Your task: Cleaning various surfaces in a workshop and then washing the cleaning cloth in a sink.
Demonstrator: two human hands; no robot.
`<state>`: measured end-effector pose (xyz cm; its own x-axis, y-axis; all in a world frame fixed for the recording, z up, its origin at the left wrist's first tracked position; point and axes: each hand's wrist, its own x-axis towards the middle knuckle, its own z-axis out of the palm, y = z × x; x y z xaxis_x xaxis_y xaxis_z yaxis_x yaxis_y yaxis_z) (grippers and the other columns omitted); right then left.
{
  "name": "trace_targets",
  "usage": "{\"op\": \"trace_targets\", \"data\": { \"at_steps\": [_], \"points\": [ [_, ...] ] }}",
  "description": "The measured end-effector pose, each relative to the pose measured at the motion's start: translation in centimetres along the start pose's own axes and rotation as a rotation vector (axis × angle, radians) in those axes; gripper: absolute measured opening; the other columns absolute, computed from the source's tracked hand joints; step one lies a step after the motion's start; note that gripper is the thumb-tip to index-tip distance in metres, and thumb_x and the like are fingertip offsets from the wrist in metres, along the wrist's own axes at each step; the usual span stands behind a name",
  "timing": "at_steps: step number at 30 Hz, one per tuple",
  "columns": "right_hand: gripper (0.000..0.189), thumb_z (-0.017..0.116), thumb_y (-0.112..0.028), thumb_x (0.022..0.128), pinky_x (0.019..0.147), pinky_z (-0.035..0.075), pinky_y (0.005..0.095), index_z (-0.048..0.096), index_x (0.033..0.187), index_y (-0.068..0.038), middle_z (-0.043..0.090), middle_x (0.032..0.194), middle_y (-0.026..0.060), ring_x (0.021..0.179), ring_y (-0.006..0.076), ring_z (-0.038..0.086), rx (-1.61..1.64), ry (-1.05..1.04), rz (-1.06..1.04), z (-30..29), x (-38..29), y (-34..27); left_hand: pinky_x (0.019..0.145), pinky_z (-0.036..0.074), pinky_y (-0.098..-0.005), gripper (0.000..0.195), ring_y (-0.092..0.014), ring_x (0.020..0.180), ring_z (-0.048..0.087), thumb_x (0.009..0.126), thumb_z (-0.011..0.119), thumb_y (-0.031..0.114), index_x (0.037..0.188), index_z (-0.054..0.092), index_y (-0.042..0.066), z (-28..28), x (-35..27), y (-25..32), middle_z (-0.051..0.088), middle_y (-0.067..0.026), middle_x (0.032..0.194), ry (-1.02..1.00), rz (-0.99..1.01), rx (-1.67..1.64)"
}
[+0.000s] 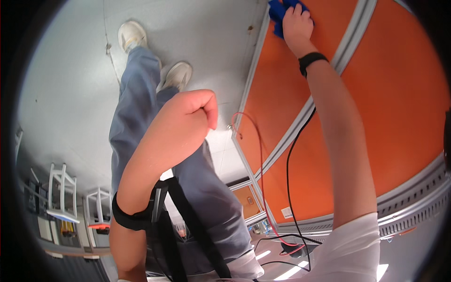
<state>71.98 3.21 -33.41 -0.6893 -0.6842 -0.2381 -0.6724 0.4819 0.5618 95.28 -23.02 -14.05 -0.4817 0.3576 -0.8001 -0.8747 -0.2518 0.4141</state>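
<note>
My right hand point(298, 24) presses a blue cloth point(278, 16) against an orange panel point(292, 67) framed in aluminium profile. The fingers lie over the cloth and cover part of it. A black band point(313, 60) circles that wrist. My left hand point(193, 109) hangs in front of my legs, bent at the wrist with its fingers curled in. No object shows in it, though the inside of the palm is hidden. A black strap point(132, 216) wraps the left forearm.
An aluminium profile point(352, 35) separates the orange panels. A red cable point(261, 155) and a black cable point(288, 169) hang in loops before them. Slotted grey ducting point(405, 204) runs along the panel edge. White-legged stools point(63, 194) stand on the grey floor point(77, 88).
</note>
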Motion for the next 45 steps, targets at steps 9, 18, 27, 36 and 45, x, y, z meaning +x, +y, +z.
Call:
{"op": "trace_targets", "data": {
  "at_steps": [9,18,27,36,45],
  "points": [
    [0.037,0.051,-0.017,0.079,0.081,0.046,0.0404,0.051,0.109,0.004,0.041,0.125,0.023,0.104,0.0338,0.047,-0.017,-0.489,-0.25,-6.8,-7.9,1.9,0.047,0.028,-0.0265,0.015,-0.009,0.051,0.037,0.067,0.033,-0.004,0.065,0.047,0.001,-2.0,-3.6,2.1,0.039,-0.0016,0.053,0.069,0.105,-0.106],
    [0.026,0.056,-0.029,0.077,0.07,0.051,0.0384,0.064,0.088,-0.008,0.064,0.087,0.0114,0.078,0.0278,0.063,0.555,-0.995,0.211,-24.1,-13.6,6.0,0.053,0.035,-0.0253,0.015,-0.011,0.059,0.044,0.069,0.037,-0.006,0.066,0.049,0.002,-9.0,-17.2,7.6,0.049,-0.0038,0.061,0.249,0.254,-0.058],
    [0.029,0.053,-0.032,0.08,0.055,0.05,0.0294,0.061,0.087,-0.005,0.06,0.075,0.0057,0.063,0.0189,0.059,1.953,-0.488,0.861,-45.3,21.1,11.8,0.06,0.043,-0.0234,0.014,-0.01,0.064,0.052,0.081,0.038,0.003,0.082,0.053,0.003,-7.4,-33.5,20.3,0.055,-0.0022,0.073,0.165,0.415,0.13],
    [0.013,0.049,-0.031,0.086,0.04,0.031,0.0157,0.052,0.089,-0.018,0.052,0.079,0.0001,0.063,0.0172,0.048,3.312,-1.075,0.421,-76.5,36.3,2.3,0.057,0.041,-0.0201,0.01,-0.007,0.067,0.052,0.089,0.051,0.013,0.093,0.052,0.004,-7.4,-45.6,34.4,0.057,-0.0006,0.081,0.435,0.864,0.184],
    [0.025,0.054,-0.025,0.08,0.043,0.037,0.0208,0.055,0.099,-0.009,0.054,0.082,0.0078,0.067,0.0223,0.054,2.555,-1.02,0.339,-85.3,42.6,-2.1,0.052,0.039,-0.0192,0.016,-0.006,0.059,0.048,0.09,0.049,0.012,0.102,0.053,0.003,-10.8,-45.9,41.9,0.054,-0.0002,0.068,0.773,0.896,0.308]
  ]
}}
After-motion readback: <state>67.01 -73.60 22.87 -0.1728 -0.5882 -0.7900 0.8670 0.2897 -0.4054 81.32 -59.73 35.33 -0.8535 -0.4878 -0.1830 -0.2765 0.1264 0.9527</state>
